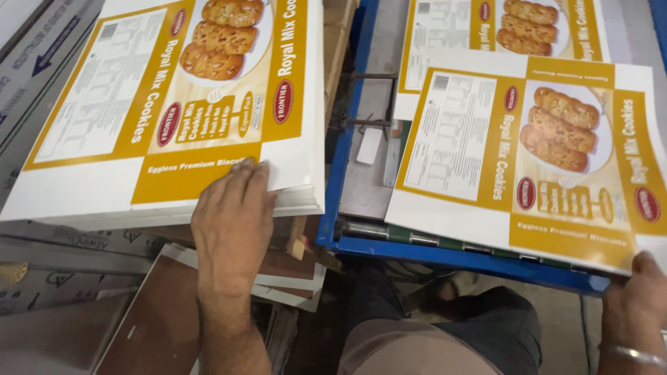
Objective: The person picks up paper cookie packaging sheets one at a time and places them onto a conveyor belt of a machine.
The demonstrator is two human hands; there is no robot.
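- Yellow-and-white printed cardboard carton sheet (528, 160) lies on the blue metal machine table (340, 173), its near corner pinched by the right hand (636, 295); a loose pinch could let it skew.
- Left hand (233, 222) rests flat, fingers together, on the stack of matching sheets (167, 104), whose overhanging edge might slide.

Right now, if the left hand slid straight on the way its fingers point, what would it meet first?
The left hand already rests its fingertips on the stack of printed cookie-box sheets; going on, it would likely just cross the top sheet.
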